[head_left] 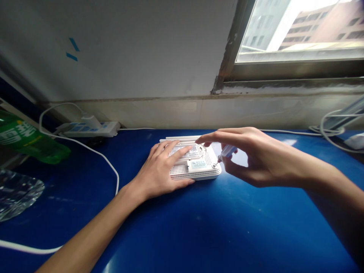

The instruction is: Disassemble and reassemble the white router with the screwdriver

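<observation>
A white router [182, 167] with vent holes and printed labels lies upside down on the blue table. Across its left part my left hand [162, 163] presses and grips it, thumb along the near edge and fingers over the underside. My right hand [250, 155] pinches a small screwdriver [227, 151] with a pale, see-through handle, its index finger stretched towards the router. The screwdriver slants down to the left, its tip at the round screw hole [214, 165] in the router's near right corner. Whether a screw sits there is too small to tell.
A white power strip [99, 129] with a plugged-in charger stands by the wall, its white cable [109, 157] looping left across the blue table [199, 227]. At the left are a green bottle [34, 138] and a clear bottle [19, 193]. More cable [330, 129] lies coiled at right.
</observation>
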A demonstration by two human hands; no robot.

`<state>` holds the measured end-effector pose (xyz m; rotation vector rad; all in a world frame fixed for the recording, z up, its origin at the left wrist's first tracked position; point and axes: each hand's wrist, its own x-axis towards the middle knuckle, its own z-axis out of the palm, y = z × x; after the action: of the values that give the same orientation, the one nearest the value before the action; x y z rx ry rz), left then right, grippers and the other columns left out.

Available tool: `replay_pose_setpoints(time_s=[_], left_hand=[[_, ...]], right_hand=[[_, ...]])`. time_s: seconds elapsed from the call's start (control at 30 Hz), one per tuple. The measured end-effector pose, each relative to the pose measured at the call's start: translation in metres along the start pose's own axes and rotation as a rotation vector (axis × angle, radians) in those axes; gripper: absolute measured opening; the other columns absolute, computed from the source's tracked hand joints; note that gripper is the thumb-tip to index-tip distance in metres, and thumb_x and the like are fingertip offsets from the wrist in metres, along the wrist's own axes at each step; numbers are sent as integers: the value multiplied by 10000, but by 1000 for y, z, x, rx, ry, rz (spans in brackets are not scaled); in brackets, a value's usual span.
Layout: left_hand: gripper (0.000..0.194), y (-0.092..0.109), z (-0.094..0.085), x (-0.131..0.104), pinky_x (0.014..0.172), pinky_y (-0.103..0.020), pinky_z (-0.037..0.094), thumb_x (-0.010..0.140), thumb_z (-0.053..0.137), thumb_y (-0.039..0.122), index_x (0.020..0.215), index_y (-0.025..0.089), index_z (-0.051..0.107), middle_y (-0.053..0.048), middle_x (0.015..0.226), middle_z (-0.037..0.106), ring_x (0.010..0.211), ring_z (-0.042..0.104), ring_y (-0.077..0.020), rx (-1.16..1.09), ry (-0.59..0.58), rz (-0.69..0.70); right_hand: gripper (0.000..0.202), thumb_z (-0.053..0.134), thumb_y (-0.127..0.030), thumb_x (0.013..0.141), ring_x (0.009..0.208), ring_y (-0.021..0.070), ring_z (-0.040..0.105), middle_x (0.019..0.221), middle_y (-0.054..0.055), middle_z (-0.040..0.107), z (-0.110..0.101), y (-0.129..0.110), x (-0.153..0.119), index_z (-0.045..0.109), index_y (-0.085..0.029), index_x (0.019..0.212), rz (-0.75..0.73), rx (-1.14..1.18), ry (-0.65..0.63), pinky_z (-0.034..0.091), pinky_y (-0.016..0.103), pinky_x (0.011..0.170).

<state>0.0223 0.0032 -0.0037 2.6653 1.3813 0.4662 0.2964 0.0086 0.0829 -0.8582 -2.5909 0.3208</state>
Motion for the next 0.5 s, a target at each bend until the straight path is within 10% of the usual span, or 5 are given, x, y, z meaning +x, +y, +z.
replay_pose_setpoints(time_s=[0.17, 0.33, 0.5], left_hand=[[873, -1, 1, -1, 1220, -638, 319, 837, 772, 675, 1588, 349, 472, -148, 1620, 471, 1481, 424, -411, -12, 18, 3], [889, 0, 0, -1, 1218, -629, 326, 834, 770, 684, 1599, 362, 452, -144, 1622, 470, 1486, 422, -397, -7, 8, 5], [889, -2, 2, -1, 1221, -633, 319, 835, 765, 689, 1599, 357, 453, -149, 1625, 465, 1488, 421, -397, 0, 14, 4]], right_hand=[[214, 644, -363, 1023, 587, 127, 609, 911, 39, 777, 2, 2, 1, 765, -244, 1152, 56, -40, -9, 443, 266, 593], [518, 665, -151, 899, 796, 167, 686, 1175, 50, 747, 1, 2, 0, 639, -289, 1398, 37, -14, -18, 480, 275, 686], [213, 634, -409, 1029, 616, 127, 637, 937, 11, 765, 4, 5, 0, 745, -267, 1143, 58, -58, -16, 457, 266, 598]])
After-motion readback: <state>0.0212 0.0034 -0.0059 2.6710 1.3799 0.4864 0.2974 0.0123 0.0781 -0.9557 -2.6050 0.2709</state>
